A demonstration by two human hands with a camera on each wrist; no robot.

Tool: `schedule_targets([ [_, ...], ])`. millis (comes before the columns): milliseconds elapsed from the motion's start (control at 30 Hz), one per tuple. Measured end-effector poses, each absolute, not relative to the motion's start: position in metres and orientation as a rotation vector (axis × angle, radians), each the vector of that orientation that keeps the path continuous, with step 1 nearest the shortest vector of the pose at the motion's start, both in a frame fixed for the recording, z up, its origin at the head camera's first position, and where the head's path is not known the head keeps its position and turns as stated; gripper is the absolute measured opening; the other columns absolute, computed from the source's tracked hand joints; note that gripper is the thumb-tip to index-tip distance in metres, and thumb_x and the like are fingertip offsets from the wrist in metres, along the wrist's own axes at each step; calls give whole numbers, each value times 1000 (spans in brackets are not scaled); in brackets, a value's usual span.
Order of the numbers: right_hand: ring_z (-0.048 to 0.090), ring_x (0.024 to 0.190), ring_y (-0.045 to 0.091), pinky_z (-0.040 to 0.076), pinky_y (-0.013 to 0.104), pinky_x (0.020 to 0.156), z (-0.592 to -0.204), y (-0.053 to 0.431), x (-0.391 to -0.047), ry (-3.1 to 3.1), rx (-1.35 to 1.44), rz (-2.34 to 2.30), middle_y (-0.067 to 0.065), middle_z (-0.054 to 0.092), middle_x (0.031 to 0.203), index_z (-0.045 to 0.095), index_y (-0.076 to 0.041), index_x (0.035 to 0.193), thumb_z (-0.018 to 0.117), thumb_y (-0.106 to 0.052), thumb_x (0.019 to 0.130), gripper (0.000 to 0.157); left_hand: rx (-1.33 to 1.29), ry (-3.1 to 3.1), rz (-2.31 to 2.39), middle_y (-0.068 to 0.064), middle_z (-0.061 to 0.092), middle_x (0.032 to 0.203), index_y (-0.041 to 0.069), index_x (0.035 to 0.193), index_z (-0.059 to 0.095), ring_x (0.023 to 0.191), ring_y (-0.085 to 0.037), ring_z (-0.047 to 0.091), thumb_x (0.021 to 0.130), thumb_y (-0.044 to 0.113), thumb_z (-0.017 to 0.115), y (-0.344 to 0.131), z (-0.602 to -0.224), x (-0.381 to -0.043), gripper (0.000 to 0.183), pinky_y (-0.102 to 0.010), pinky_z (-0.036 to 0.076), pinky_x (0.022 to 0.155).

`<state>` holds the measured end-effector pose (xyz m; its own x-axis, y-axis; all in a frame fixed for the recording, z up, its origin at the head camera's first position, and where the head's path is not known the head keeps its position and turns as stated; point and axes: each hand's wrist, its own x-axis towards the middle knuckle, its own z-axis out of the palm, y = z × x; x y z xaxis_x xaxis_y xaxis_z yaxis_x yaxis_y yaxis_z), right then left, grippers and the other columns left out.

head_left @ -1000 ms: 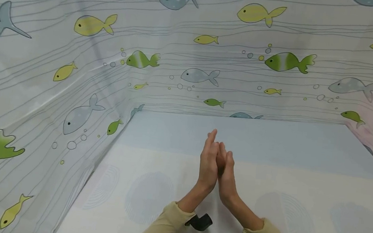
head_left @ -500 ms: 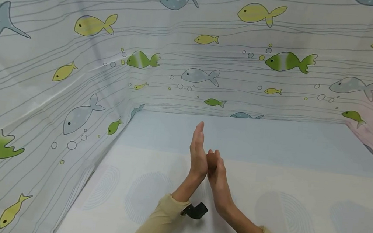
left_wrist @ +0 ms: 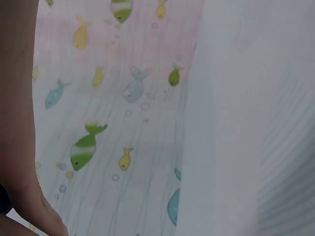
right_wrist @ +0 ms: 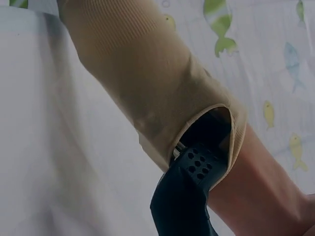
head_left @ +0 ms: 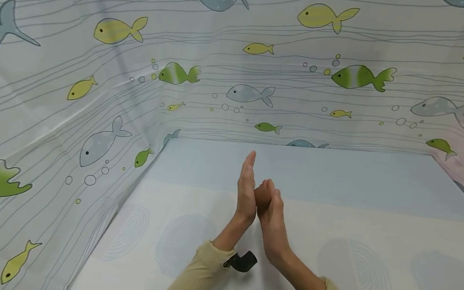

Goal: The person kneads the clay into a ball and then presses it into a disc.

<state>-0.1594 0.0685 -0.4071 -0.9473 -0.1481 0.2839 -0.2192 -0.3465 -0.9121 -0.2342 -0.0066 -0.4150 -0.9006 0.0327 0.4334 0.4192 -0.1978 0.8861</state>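
Observation:
Between the two upright palms sits a brown, rounded lump (head_left: 262, 196), partly hidden by the hands; its material does not show. My left hand (head_left: 246, 193) stands with straight fingers pointing up, its palm against the lump's left side. From the right, my right hand (head_left: 273, 223) presses its palm and fingers to the lump, fingertips lower than the left ones. The heels of both hands nearly meet below it. In the left wrist view only part of the left hand (left_wrist: 27, 196) shows at the left edge, and the lump is out of sight.
A white and pale blue tabletop (head_left: 336, 182) lies under the hands. Fish-patterned cloth (head_left: 208, 37) hangs behind and at the left. Black wrist devices (head_left: 242, 261) stick out from both beige sleeves (head_left: 200, 271).
The hands have shifted a little left, and the right hand has slid down relative to the left. The brown lump shows more between them now. Since half a second ago, movement is slight.

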Motion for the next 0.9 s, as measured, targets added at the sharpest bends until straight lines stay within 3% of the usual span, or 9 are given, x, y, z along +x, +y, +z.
schedule_targets([
  [133,-2,152,24,5,47,122,-405,65,-165,-1720,407,2519,12,-1,165,-3,0,157,10,-54,104,76,-565,-1813,-2202,-7,19,164,8,158,22,152,-19,13,103,40,19,-4,-417,-231,63,-49,9,121],
  [167,-3,153,24,4,46,122,-405,65,-166,-1705,363,2536,9,-6,165,-8,-4,157,11,-54,104,76,-572,-1822,-2198,-6,20,164,8,158,22,151,-18,13,104,40,19,-3,-418,-229,63,-48,10,122],
  [467,8,152,12,7,31,122,-394,76,-192,-1486,-39,2603,-3,5,167,1,-14,160,20,-56,101,74,-655,-1881,-2184,-2,19,164,12,159,17,151,-16,19,104,37,21,17,-432,-208,60,-47,14,121],
  [733,2,152,9,1,29,122,-392,87,-207,-1415,-48,2615,-6,-2,167,-6,-18,160,19,-58,100,76,-725,-1920,-2177,5,14,165,17,160,11,151,-10,13,104,44,20,23,-430,-196,63,-43,15,122],
  [900,3,152,8,2,28,122,-395,90,-214,-1417,-41,2540,-6,0,167,-2,-18,160,21,-56,101,74,-744,-1931,-2153,3,12,165,16,160,11,152,-12,9,104,47,19,23,-429,-192,65,-47,11,122],
])
